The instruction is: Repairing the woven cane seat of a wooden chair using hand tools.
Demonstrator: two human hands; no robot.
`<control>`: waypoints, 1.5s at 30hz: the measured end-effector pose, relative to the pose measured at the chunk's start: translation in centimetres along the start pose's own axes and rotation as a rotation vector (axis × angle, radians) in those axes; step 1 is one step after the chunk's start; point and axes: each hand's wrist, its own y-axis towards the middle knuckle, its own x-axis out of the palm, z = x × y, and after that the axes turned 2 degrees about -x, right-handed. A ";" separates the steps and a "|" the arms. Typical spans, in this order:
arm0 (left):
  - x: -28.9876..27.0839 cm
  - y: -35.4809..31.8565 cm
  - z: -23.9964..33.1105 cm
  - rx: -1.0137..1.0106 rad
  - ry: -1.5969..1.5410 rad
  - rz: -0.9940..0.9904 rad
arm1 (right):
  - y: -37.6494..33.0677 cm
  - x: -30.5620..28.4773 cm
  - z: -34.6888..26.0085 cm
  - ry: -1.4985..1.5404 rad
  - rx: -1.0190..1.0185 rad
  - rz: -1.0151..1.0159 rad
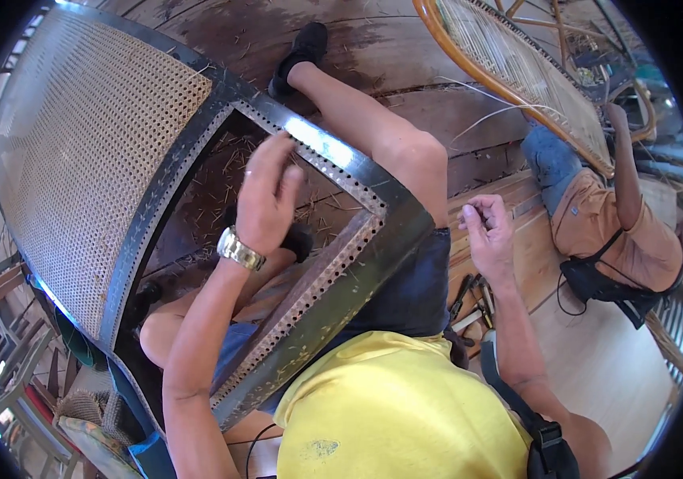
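Observation:
A dark-painted wooden chair frame (396, 209) lies tilted across my lap, its open section edged with rows of small drilled holes. Woven cane (110, 120) fills the section at the left. My left hand (266, 195), wearing a metal wristwatch (240, 249), reaches over the opening. Its fingertips are at the far rail's holes, thumb held apart, with nothing visible in it. To the right of the frame, my right hand (489, 231) is raised with thumb and fingers pinched together. Whatever it may hold is too small to make out.
Several hand tools (473, 307) lie on the wooden boards beside my right hip. At the right, another person (617, 223) sits by a curved wooden frame with strung strands (517, 72). Cane scraps litter the floor (373, 60). Stacked furniture (18, 351) stands at the left.

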 end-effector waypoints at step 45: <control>3.9 -0.4 -0.6 -1.203 -1.556 0.041 | -11.0 -7.2 7.3 -0.897 0.242 -0.201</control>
